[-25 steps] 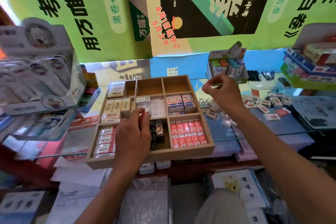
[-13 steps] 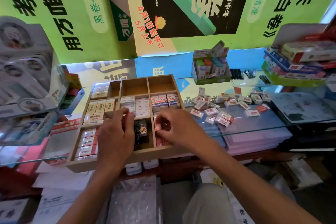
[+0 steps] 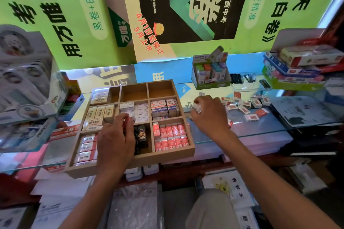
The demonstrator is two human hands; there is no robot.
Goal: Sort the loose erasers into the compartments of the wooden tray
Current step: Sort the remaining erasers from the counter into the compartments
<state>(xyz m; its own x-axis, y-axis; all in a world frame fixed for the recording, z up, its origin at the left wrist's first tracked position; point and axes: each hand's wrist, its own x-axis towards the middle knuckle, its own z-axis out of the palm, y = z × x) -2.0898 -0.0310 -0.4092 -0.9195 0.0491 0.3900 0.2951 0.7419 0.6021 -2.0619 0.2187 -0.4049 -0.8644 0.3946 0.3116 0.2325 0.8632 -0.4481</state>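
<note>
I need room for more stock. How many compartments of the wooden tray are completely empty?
2. Both sit in the far row of the light wooden tray: the middle compartment and the right compartment. The left hand hides part of a nearer compartment.

You face a wall covered by a bright green poster [image 3: 78,15] with large black characters, and a black poster [image 3: 189,3] taped over its middle. Below it a glass counter top [image 3: 260,130] runs across your view, daylight glaring off its blue backing. Stacked stationery boxes [image 3: 297,67] crowd your right, blister packs [image 3: 24,83] your left, and papers [image 3: 236,193] lie under the counter.
</note>
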